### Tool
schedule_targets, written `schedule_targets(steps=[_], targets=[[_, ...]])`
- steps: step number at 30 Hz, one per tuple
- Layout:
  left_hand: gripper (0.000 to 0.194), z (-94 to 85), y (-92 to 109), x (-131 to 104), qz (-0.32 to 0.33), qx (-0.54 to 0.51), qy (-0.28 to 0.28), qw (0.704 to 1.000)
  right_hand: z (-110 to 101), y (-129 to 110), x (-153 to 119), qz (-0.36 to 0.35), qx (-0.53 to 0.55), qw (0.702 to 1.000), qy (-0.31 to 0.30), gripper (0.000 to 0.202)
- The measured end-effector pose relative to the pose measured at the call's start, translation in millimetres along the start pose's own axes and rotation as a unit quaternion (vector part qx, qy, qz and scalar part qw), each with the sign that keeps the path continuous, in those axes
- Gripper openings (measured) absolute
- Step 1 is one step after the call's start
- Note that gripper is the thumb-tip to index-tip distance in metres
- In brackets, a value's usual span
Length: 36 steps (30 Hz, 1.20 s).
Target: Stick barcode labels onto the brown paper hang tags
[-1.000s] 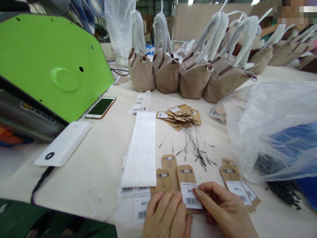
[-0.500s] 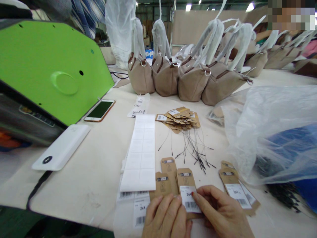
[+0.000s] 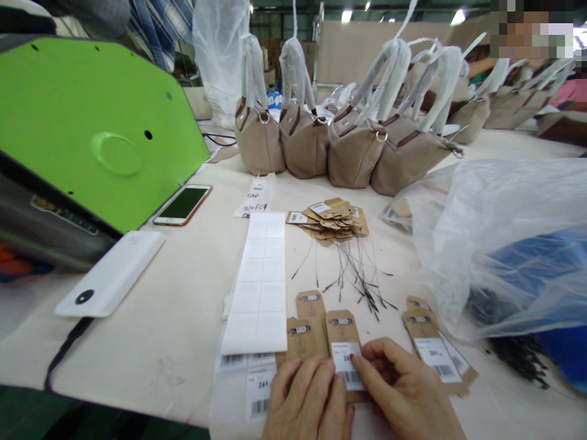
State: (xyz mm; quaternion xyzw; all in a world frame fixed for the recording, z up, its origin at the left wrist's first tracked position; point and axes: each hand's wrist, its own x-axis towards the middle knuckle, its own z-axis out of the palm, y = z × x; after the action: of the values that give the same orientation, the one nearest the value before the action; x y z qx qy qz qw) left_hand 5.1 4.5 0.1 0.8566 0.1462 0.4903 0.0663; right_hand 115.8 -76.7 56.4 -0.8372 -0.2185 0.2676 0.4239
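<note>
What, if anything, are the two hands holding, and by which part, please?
Both the left hand and right hand press fingertips on the barcode sticker at the lower end of a brown hang tag lying on the table.

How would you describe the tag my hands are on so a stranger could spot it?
On the cream table, right of the white sticker sheet, lie brown cardboard tags. It is the tag under the left hand and right hand; unlike the bare tags beside it, it carries a white barcode label.

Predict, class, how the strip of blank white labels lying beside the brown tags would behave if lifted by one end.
The label strip looks thin and lies flat on the table, so it would probably droop. It seems very light, likely sliding at a nudge. Other barcode sheets lie under its near end, so these might shift too.
</note>
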Motion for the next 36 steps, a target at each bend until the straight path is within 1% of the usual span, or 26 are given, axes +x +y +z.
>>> schedule_targets(steps=[3, 4, 5, 8, 12, 16, 17, 22, 24, 26, 28, 30, 31, 32, 33, 36], targets=[[0.017, -6.8, -2.6, 3.5, 0.029, 0.010, -0.065, 0.997, -1.0, 2.3, 1.4, 0.001, -0.024, 1.000, -0.005, 0.024], [0.016, -8.5, -3.5, 4.0, 0.033, 0.010, -0.081, 0.996, -1.0, 2.7, 2.1, 0.002, -0.031, 1.000, -0.005, 0.024], [0.015, -9.7, -4.1, 4.2, 0.033, 0.008, -0.084, 0.996, -0.7, 2.6, 2.7, 0.002, -0.037, 0.999, -0.009, 0.024], [0.014, -9.9, -4.5, 2.9, 0.026, -0.002, -0.076, 0.997, 0.7, -0.1, 3.4, 0.008, -0.050, 0.999, -0.012, 0.023], [0.012, -8.7, -3.6, 1.6, 0.020, -0.010, -0.080, 0.997, 1.7, -3.7, 3.4, 0.015, -0.077, 0.997, 0.010, 0.023], [0.013, -9.3, -3.0, 2.6, 0.014, -0.015, -0.082, 0.996, -0.1, -1.1, 6.2, -0.010, -0.129, 0.991, -0.021, 0.023], [0.014, -9.4, -2.7, 2.9, 0.011, -0.016, -0.080, 0.997, -0.7, -0.3, 7.1, -0.017, -0.138, 0.990, -0.020, 0.023], [0.013, -10.2, -1.2, 3.4, 0.003, -0.024, -0.082, 0.996, -2.6, 4.0, 9.5, -0.040, -0.174, 0.983, 0.046, 0.023], [0.012, -11.2, -1.3, 4.6, 0.000, -0.026, -0.083, 0.996, -2.2, 9.2, 8.1, -0.079, -0.174, 0.980, 0.053, 0.023], [0.012, -12.7, -2.0, 6.9, 0.009, -0.025, -0.085, 0.996, -0.8, 17.5, 4.1, -0.168, -0.170, 0.968, 0.078, 0.018], [0.012, -14.4, -3.0, 10.0, 0.022, -0.023, -0.087, 0.996, 1.6, 27.2, -2.5, -0.282, -0.191, 0.935, 0.102, 0.016], [0.012, -16.1, -3.7, 12.6, 0.029, -0.022, -0.087, 0.996, 5.2, 35.9, -10.7, -0.366, -0.240, 0.892, 0.109, 0.024], [0.013, -16.9, -3.8, 13.4, 0.028, -0.022, -0.085, 0.996, 7.4, 39.3, -14.7, -0.386, -0.265, 0.877, 0.110, 0.027], [0.013, -17.6, -3.8, 13.8, 0.025, -0.023, -0.086, 0.996, 9.7, 41.8, -18.1, -0.391, -0.285, 0.867, 0.115, 0.030], [0.014, -18.3, -3.7, 13.8, 0.022, -0.023, -0.092, 0.995, 11.9, 43.3, -20.6, -0.388, -0.298, 0.863, 0.124, 0.032], [0.016, -19.8, -3.1, 12.8, 0.018, -0.027, -0.110, 0.993, 16.0, 43.1, -21.6, -0.364, -0.312, 0.866, 0.144, 0.037]])
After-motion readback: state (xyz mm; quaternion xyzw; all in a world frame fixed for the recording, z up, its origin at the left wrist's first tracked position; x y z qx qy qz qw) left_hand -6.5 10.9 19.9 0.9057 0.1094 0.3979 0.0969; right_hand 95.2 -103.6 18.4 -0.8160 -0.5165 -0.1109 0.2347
